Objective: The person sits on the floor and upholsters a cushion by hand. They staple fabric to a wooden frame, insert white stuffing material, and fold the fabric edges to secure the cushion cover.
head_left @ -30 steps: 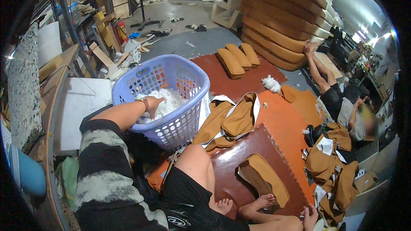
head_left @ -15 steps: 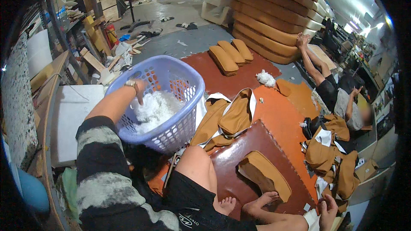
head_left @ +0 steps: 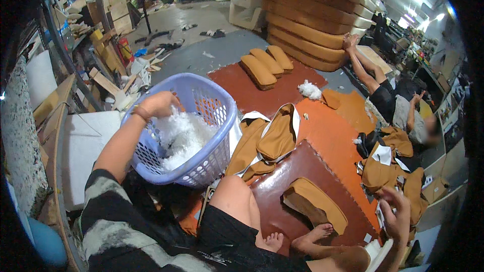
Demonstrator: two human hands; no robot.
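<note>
My left hand [head_left: 162, 105] is inside the purple laundry basket [head_left: 184, 175], at its upper part, with fingers closed on a tuft of white fibre stuffing [head_left: 185, 138] that stretches up from the heap. At the lower right, my right hand [head_left: 396, 214] is raised with its fingers curved and apart, seemingly holding nothing. A white strip of material [head_left: 377, 253] shows beside that wrist. On the dark red mat near my foot lies a curved tan cushion [head_left: 316, 200], its underside partly in shadow. Folded tan covers with white edging [head_left: 276, 138] lie against the basket's right side.
Several tan cushions [head_left: 266, 65] lie ahead on the mat, near a clump of stuffing [head_left: 309, 89]. A tall stack of tan padded seats [head_left: 307, 25] stands behind. More tan covers [head_left: 388, 166] are heaped at right, near another person [head_left: 398, 106]. Wood scraps [head_left: 106, 80] crowd the left.
My left hand has risen out of the stuffing, drawing a tuft up with it. The right hand has come up and forward at the lower right. The whole view has shifted slightly.
</note>
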